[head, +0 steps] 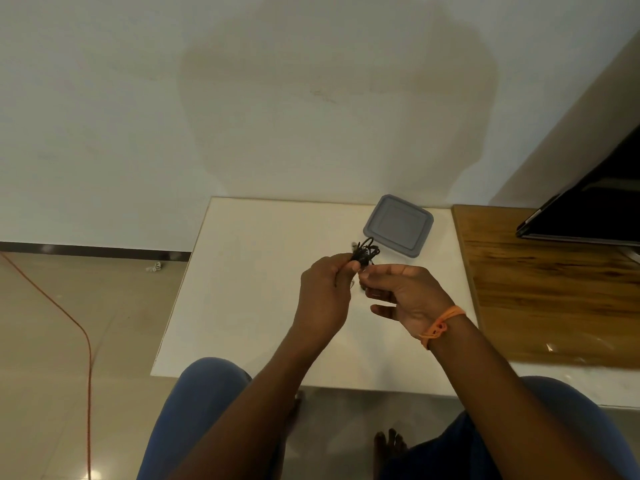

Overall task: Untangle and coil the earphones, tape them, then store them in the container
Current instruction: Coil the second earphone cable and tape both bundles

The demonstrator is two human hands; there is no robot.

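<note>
Here both hands, left hand (323,289) and right hand (401,292), grip the tangled black earphone cord (365,254) just before the lidded grey square plastic container (398,225), so untangling seems underway; loosening loops comes next.

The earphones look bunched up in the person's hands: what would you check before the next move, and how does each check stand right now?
1. Earphones held securely: ok. The left hand grips the black bundle and the right hand pinches at it from the other side.
2. Cable coiled neatly: cannot tell. It shows as a small dark bunch, too small to judge.
3. Tape within reach: cannot tell. None is visible on the white table.
4. Container close by: ok. It sits on the table just beyond the hands.
5. Container open to receive the earphones: not ok. Its grey lid appears to be on.
</note>
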